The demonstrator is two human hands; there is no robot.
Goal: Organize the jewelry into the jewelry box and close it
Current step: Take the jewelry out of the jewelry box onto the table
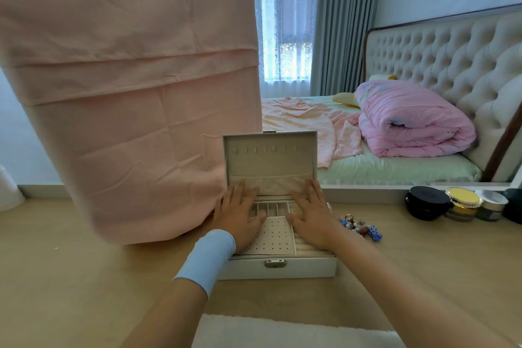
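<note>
At the far left, a pink cloth (127,93) is seen draped over something tall, hanging down to the wooden tabletop (70,277). Just right of it, near the middle, the white jewelry box (278,267) is placed on the tabletop with its lid (269,158) raised upright, so the opening step is judged done. The left hand (236,216), with a light blue wristband (207,258) at the wrist, is laid flat with fingers spread over the left part of the open tray; nothing is held in it. Between the hands, the perforated earring panel (272,237) and the narrow divided slots (271,207) are seen bare, with no jewelry in the parts left visible. The right hand (312,217) is likewise laid flat and spread over the right part of the tray, with nothing grasped. Just beside the box on its right, a small heap of jewelry (360,227), with blue and metallic pieces, is left lying on the tabletop. Farther right, several cosmetic jars (454,203) are grouped by the mirror (395,93).

By this evidence the task is judged barely begun: the jewelry is yet to be sorted into the compartments, and the lid is yet to be lowered and latched at the front clasp (274,263).
</note>
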